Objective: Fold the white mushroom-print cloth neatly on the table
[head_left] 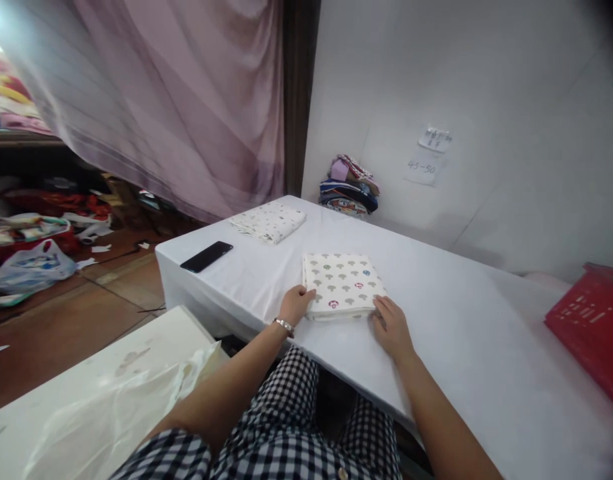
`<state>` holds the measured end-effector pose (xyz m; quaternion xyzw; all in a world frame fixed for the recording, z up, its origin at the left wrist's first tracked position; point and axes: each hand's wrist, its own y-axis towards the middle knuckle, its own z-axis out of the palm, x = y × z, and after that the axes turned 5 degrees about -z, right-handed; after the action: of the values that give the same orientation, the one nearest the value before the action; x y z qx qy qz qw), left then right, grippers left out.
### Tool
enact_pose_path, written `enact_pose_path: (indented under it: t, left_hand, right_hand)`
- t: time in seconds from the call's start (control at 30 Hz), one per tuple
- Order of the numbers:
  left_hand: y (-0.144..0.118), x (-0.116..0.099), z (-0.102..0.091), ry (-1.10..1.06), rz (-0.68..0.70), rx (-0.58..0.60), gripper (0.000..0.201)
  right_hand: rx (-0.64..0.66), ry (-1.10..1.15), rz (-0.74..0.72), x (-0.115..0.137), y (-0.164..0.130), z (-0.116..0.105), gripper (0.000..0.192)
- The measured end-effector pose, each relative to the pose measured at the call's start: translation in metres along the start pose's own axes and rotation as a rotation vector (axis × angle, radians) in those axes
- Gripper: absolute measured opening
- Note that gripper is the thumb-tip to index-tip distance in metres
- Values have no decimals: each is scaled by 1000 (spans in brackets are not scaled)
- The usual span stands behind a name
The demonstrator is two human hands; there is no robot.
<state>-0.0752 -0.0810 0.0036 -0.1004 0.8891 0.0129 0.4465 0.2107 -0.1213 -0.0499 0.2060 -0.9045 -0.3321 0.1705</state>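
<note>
A folded white cloth with a small mushroom print [342,283] lies on the white-covered table [451,320] near its front edge. My left hand [295,304] grips the cloth's near left corner, a bracelet on the wrist. My right hand [390,327] rests flat against the cloth's near right corner, fingers touching its edge. Both forearms reach in from the bottom over my checked clothing.
A second folded printed cloth [268,221] and a black phone [206,256] lie at the table's far left. Stacked folded fabrics [350,186] sit against the wall. A red basket [594,327] stands at the right. A plastic-covered surface [111,393] is at lower left.
</note>
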Motion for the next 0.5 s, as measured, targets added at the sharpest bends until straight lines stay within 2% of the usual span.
enact_pose_path:
  t: [0.13,0.27,0.33,0.5]
  left_hand:
    - [1,5,-1,76,3,33,27]
    - [16,-3,-7,110,-12,70,32]
    - [25,-8,-7,105,-21,61,35]
    - [33,-9,-2,76,-70,-6,24]
  right_hand:
    - [3,9,-6,-1,0,0,39]
    - [0,12,-6,0,2,-1,39]
    - [-3,14,-9,0,2,-1,39]
    - [-13,22,-6,0,1,-1,39]
